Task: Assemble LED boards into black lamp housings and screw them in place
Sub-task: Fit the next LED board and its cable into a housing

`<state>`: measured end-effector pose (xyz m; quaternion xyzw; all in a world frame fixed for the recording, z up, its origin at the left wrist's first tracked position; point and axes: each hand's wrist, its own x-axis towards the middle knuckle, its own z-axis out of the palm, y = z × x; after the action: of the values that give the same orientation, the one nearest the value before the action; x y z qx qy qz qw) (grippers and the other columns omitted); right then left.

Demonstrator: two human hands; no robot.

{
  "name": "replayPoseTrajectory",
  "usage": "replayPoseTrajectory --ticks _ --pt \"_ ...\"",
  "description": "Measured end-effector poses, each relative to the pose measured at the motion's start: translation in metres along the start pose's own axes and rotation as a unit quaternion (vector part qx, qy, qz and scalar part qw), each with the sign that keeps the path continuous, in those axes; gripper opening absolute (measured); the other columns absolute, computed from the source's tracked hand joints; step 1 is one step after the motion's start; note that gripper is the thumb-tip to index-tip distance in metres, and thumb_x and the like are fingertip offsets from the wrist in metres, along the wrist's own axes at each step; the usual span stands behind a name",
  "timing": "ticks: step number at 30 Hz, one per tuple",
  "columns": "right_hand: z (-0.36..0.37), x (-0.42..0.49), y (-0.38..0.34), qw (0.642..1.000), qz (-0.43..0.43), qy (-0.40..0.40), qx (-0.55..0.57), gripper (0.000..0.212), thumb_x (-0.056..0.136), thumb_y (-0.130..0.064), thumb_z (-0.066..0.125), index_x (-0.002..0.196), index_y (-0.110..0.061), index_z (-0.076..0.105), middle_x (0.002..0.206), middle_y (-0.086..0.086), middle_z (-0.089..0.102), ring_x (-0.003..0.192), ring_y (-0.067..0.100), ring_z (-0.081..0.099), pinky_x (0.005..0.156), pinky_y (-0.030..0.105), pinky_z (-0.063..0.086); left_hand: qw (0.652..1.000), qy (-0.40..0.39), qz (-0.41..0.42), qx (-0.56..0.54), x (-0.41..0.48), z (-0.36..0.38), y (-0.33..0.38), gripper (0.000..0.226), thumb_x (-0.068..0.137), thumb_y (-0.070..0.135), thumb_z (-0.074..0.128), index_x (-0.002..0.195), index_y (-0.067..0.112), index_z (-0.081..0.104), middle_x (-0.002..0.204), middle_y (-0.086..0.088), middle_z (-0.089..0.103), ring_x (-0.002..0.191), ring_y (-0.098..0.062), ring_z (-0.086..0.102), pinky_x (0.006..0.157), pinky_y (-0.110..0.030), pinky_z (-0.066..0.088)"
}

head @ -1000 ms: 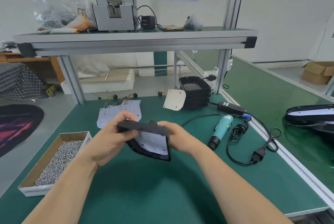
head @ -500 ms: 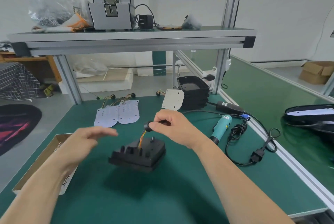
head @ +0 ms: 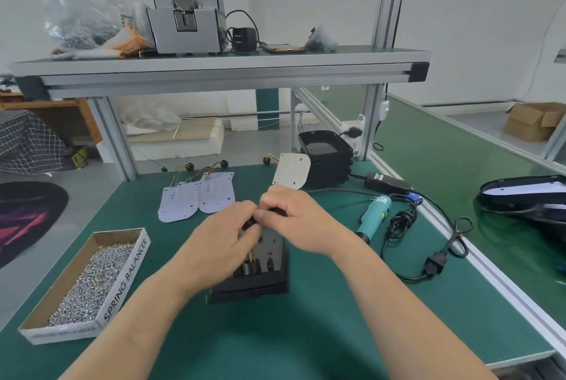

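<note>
A second earlier both hands had held the black housing in the air with the board seated inside; by this moment it lay back-up on the green worktop, near the middle and close to the person, with the board hidden underneath. Half a second before, only the right hand had pinched the small dark grommet on the orange wire rising from the housing's back, while the left hand hovered open. Now the left hand had come in too, and the fingers of both hands were curled narrowly together on the grommet just above the housing, thumbs and forefingers meeting on it. That suggested the lead was through the rear hole and the grommet was being worked down or seated, a step that probably has to finish before any screwing. No fastening looked begun: the teal screwdriver lay untouched to the right, the box of screws sat to the near left, and the spare boards and the stack of empty housings waited on the far side. How far the grommet had gone in could not be told, since the fingers covered it.
</note>
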<state>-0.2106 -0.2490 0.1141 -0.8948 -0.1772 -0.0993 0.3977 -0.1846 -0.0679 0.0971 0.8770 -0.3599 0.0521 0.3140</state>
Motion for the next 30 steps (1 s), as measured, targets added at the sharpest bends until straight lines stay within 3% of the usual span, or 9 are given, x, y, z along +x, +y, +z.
replayPoseTrajectory --ticks 5,8,11,13,15,19,21,27,30 --pt "0.011 -0.002 -0.004 0.997 -0.016 0.07 -0.009 0.031 0.095 -0.013 0.063 0.067 -0.011 0.051 0.073 0.002 0.045 0.064 0.014 0.04 0.063 0.03 0.033 0.998 0.036 -0.012 -0.049 -0.001 0.004 -0.001 0.031 0.085 0.045 0.036 0.076 0.016 0.043 0.063 0.004 0.044 0.059 -0.013 0.037 0.056 -0.037 0.038" --pt "0.011 -0.004 -0.005 0.994 -0.006 0.108 -0.003 0.029 0.095 -0.014 0.063 0.067 -0.008 0.054 0.073 -0.002 0.044 0.063 0.012 0.04 0.061 0.024 0.031 0.999 0.039 -0.008 -0.032 -0.004 0.007 -0.002 0.031 0.091 0.041 0.039 0.076 0.014 0.042 0.065 -0.003 0.043 0.063 -0.021 0.039 0.059 -0.043 0.039" --pt "0.019 -0.005 -0.007 0.993 0.02 0.12 0.004 0.03 0.097 -0.015 0.059 0.069 -0.006 0.052 0.075 0.0 0.046 0.068 0.013 0.043 0.065 0.027 0.034 0.999 0.041 -0.021 -0.015 -0.004 0.01 -0.008 0.027 0.09 0.045 0.039 0.079 0.022 0.048 0.073 0.002 0.051 0.073 -0.017 0.047 0.066 -0.035 0.042" --pt "0.024 -0.003 -0.01 0.994 0.031 0.101 -0.011 0.033 0.098 -0.018 0.057 0.068 -0.01 0.049 0.076 0.001 0.046 0.07 0.016 0.044 0.066 0.029 0.035 0.995 0.052 -0.051 -0.063 -0.003 0.012 -0.008 0.009 0.09 0.033 0.048 0.091 0.033 0.057 0.091 0.017 0.059 0.091 -0.007 0.054 0.077 -0.024 0.045" --pt "0.024 -0.001 -0.016 0.995 0.026 0.096 -0.024 0.037 0.099 -0.02 0.056 0.064 -0.018 0.043 0.073 -0.004 0.042 0.066 0.012 0.042 0.062 0.025 0.031 0.991 0.076 -0.053 -0.099 -0.003 0.014 -0.004 0.02 0.093 0.019 0.049 0.097 0.036 0.06 0.099 0.02 0.061 0.097 -0.005 0.055 0.078 -0.015 0.045" --pt "0.029 0.0 -0.02 0.99 0.04 0.127 0.037 0.034 0.098 -0.017 0.057 0.068 -0.004 0.048 0.077 0.007 0.048 0.073 0.018 0.045 0.068 0.03 0.036 0.989 0.071 -0.07 -0.112 -0.006 0.021 -0.001 0.024 0.104 0.023 0.038 0.092 0.029 0.057 0.084 0.005 0.064 0.082 -0.021 0.056 0.082 -0.043 0.051" --pt "0.036 -0.003 -0.02 0.983 0.059 0.149 0.088 0.034 0.097 -0.017 0.057 0.07 0.002 0.048 0.079 0.011 0.05 0.072 0.019 0.044 0.068 0.03 0.036 0.992 0.059 -0.076 -0.085 -0.007 0.023 -0.005 0.023 0.105 0.027 0.035 0.093 0.026 0.055 0.078 0.008 0.059 0.076 -0.015 0.051 0.092 -0.056 0.044" --pt "0.04 -0.004 -0.022 0.963 0.074 0.201 0.164 0.032 0.094 -0.02 0.061 0.066 -0.01 0.051 0.071 -0.008 0.044 0.063 0.008 0.04 0.063 0.025 0.035 0.989 0.014 -0.143 0.038 -0.013 0.023 -0.016 0.022 0.102 0.042 0.028 0.091 0.03 0.043 0.101 0.012 0.052 0.115 -0.019 0.041 0.114 -0.057 0.022" --pt "0.041 -0.005 -0.02 0.964 0.071 0.199 0.162 0.032 0.093 -0.024 0.06 0.065 -0.014 0.051 0.07 -0.011 0.044 0.061 0.007 0.04 0.062 0.021 0.034 0.989 -0.004 -0.148 0.005 -0.014 0.015 -0.016 0.024 0.103 0.049 0.029 0.093 0.03 0.042 0.1 0.015 0.053 0.122 -0.02 0.046 0.108 -0.054 0.034"
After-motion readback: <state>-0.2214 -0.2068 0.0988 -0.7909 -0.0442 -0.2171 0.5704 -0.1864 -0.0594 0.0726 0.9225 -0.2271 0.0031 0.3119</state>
